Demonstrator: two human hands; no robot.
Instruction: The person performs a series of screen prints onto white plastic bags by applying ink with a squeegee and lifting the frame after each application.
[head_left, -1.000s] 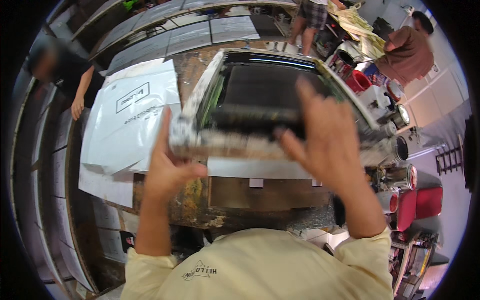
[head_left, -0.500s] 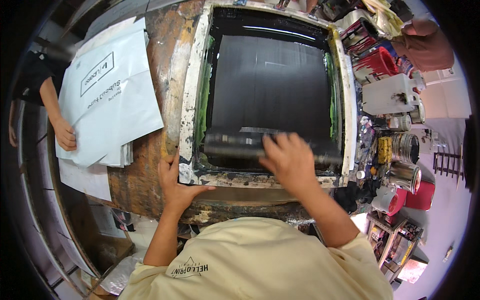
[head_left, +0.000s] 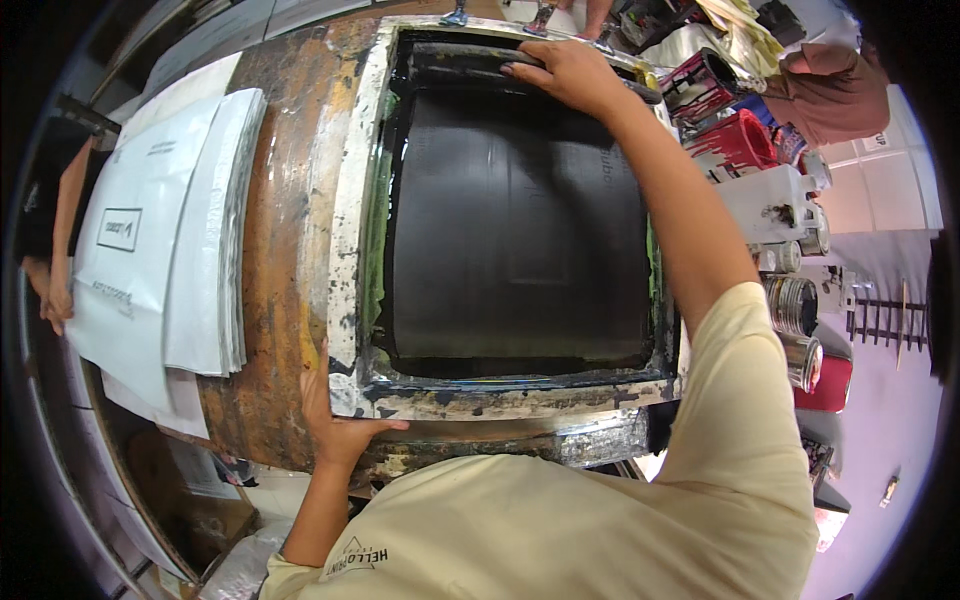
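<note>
A screen printing frame (head_left: pixel 345 210) with a paint-spattered pale wooden border lies in front of me, its dark mesh (head_left: pixel 520 240) coated with black ink. Along the frame's far inner edge my right hand (head_left: pixel 572 75) grips a long black-smeared squeegee (head_left: pixel 455 53), fingers wrapped over its middle. That arm stretches over the frame's right side. At the near left corner my left hand (head_left: pixel 338 425) holds the frame, fingers along its left side and thumb along the near edge. A faint rectangular outline shows through the mesh.
Left of the frame, a stack of white printed plastic bags (head_left: pixel 205 250) lies on the stained wooden table (head_left: pixel 275 260). A person's hand (head_left: pixel 55 300) is at its left edge. Ink-streaked buckets (head_left: pixel 735 140), a white jug (head_left: pixel 765 205) and tins (head_left: pixel 793 305) line the right. Another person (head_left: pixel 835 95) is far right.
My right hand has pushed the squeegee from the near end of the mesh to the far end. My left hand keeps its corner. The other person's hand and the top bag have shifted left.
</note>
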